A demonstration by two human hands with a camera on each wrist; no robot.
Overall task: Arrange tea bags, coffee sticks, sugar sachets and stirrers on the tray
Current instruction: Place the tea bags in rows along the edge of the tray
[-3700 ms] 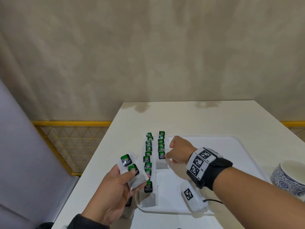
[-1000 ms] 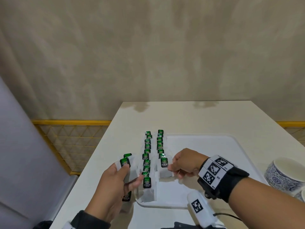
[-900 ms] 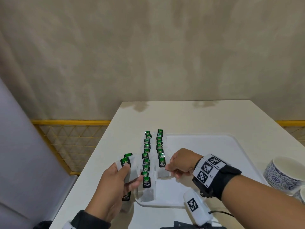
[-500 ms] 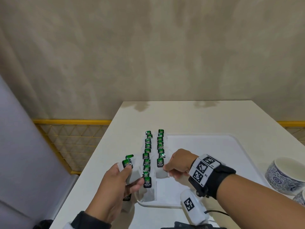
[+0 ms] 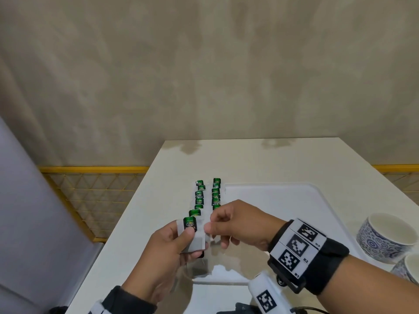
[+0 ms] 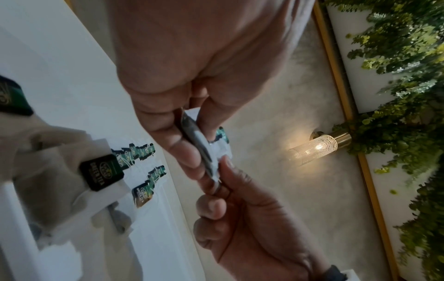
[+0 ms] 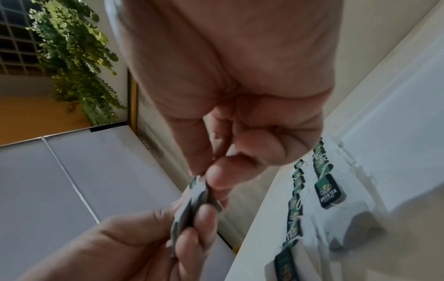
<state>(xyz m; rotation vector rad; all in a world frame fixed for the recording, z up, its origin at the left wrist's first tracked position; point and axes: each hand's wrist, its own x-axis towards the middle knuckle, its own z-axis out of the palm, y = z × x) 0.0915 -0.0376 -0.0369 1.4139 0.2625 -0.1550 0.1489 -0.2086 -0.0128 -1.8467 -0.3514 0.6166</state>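
My left hand point(image 5: 179, 241) grips a small stack of white tea bags point(image 5: 195, 236) with green labels, held above the near left corner of the white tray point(image 5: 283, 200). My right hand point(image 5: 215, 225) has come up to the stack and pinches the edge of one bag between thumb and forefinger; the left wrist view shows this pinch on the tea bags point(image 6: 204, 152), the right wrist view shows the same tea bags point(image 7: 192, 201) edge-on. Two rows of tea bags point(image 5: 207, 196) with green tags lie along the tray's left side.
Blue-patterned white cups point(image 5: 385, 236) stand at the right edge of the white table point(image 5: 260, 159). A yellow mesh railing point(image 5: 95, 191) runs left of the table. A white tagged device point(image 5: 265, 295) lies near the table's front edge.
My right hand left the last bag laid in the right row and rose to the stack in my left hand, which lifted slightly toward it. It now pinches a bag there.
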